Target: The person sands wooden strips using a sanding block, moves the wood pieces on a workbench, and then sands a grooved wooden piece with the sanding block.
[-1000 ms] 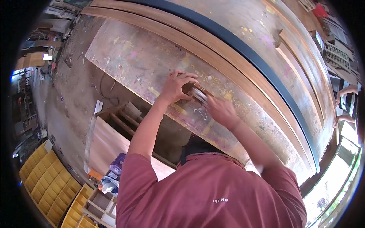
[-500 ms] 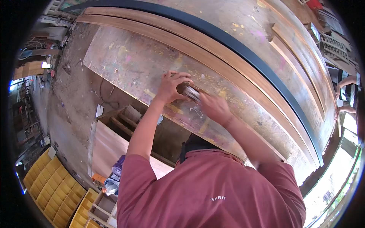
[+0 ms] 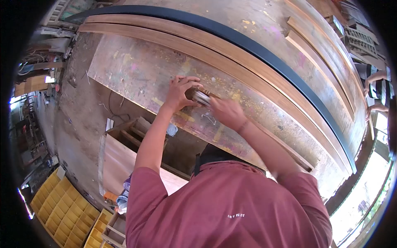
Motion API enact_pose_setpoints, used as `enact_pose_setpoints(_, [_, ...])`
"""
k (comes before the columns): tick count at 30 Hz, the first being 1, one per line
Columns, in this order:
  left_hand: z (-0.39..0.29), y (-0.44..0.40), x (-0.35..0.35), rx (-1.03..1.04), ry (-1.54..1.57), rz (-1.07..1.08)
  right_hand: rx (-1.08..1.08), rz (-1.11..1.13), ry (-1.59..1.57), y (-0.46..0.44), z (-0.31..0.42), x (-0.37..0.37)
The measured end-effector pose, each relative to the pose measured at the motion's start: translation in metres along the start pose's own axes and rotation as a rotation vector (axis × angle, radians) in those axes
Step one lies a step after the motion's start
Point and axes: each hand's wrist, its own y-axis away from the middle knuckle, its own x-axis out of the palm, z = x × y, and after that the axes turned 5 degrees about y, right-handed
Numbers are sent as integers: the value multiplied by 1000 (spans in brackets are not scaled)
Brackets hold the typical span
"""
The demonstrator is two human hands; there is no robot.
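Note:
On the paint-spattered workbench [image 3: 136, 82], a narrow wooden strip [image 3: 285, 149] lies along the near side, passing under my right forearm. My left hand [image 3: 180, 94] is curled around the strip's far left end, thumb and fingers on either side of it. My right hand [image 3: 227, 112] is closed on a silvery, flat-looking tool [image 3: 202, 98], smeared by motion, whose kind I cannot make out. This tool is against or just over the strip, close to my left thumb. A thin pale string [image 3: 209, 119] lies on the bench just below.
Two long wooden boards [image 3: 173, 43] and a dark bar [image 3: 231, 35] run across the bench. More strips [image 3: 320, 66] lie beyond. Another person's hands [image 3: 374, 108] are at the right edge. Below stand an open wooden box [image 3: 124, 153] and yellow compartment trays [image 3: 62, 206].
The view has shifted slightly. Both hands keep their places at the strip's end, and the right hand with the blurred tool has moved a little toward the left hand.

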Motion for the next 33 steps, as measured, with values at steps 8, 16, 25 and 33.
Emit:
enact_pose_setpoints(8, [7,0,1,-6,-27,15,179,285,99,168,-79,-14])
enact_pose_setpoints(16, [6,0,5,62,1,-1,42,83,32,-9,11,-13])
enact_pose_setpoints(25, [4,0,1,62,9,0,115,45,185,240,-98,5])
enact_pose_setpoints(33, [-3,4,0,24,-30,9,1,-39,86,52,-22,6])
